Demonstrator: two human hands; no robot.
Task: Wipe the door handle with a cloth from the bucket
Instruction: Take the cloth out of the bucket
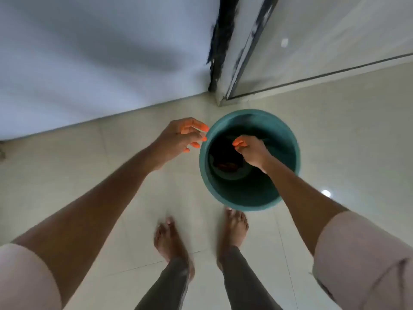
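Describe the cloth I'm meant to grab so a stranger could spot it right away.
Find the green bucket on the pale tiled floor, just ahead of the bare feet. Look down to its bottom, below the right hand: the cloth is the dark crumpled heap there, with a reddish patch, the only thing visible inside.

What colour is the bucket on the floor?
Teal green, seen best in the head view: bucket.
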